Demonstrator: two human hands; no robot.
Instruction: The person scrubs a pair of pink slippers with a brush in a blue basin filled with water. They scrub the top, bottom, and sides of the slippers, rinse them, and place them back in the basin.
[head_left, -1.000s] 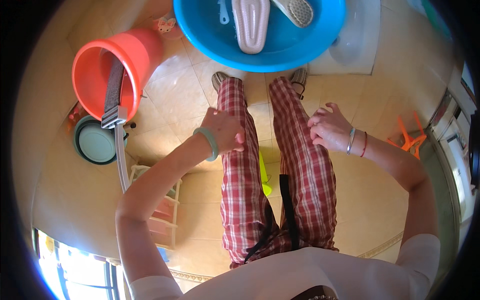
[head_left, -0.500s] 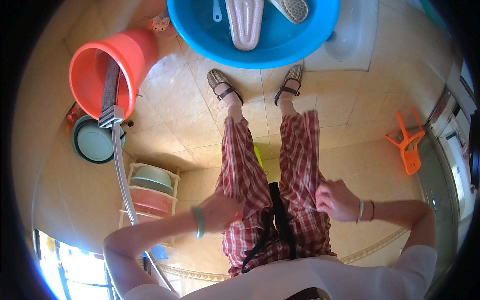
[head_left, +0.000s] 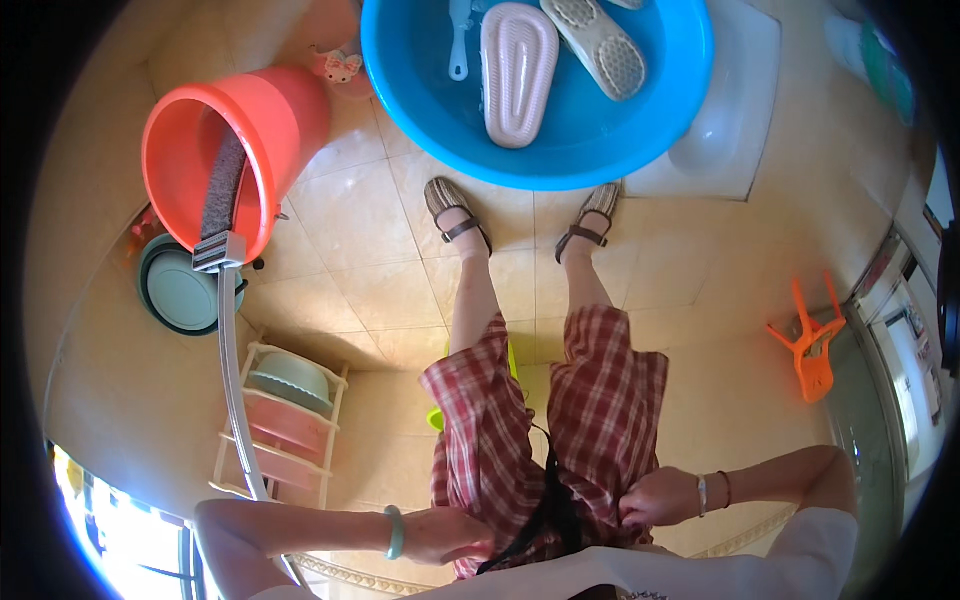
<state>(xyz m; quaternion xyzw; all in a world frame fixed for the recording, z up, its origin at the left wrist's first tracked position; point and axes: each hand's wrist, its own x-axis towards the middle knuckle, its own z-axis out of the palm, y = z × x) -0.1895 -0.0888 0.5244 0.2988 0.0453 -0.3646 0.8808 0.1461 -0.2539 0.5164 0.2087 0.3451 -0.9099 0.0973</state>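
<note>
Head view: plaid trousers (head_left: 602,370) worn, hems around the knees, well back from the near rim of the blue basin (head_left: 540,180). Right hand (head_left: 660,497) closed on fabric at right hip, probably holding it up; left hand (head_left: 447,535) curled against left side, grip unclear. Shoes (head_left: 520,75) in basin, likely soaking. Sideways room: floor (head_left: 390,300) toward rack (head_left: 334,440) left, orange chair (head_left: 815,370) right.

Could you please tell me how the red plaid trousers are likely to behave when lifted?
The red plaid trousers would probably be floppy, since the legs crease and bunch above the bare shins. The cloth looks thin, so they are likely light for their size. They should be easy to pinch, as folds gather beside the right hand.
</note>
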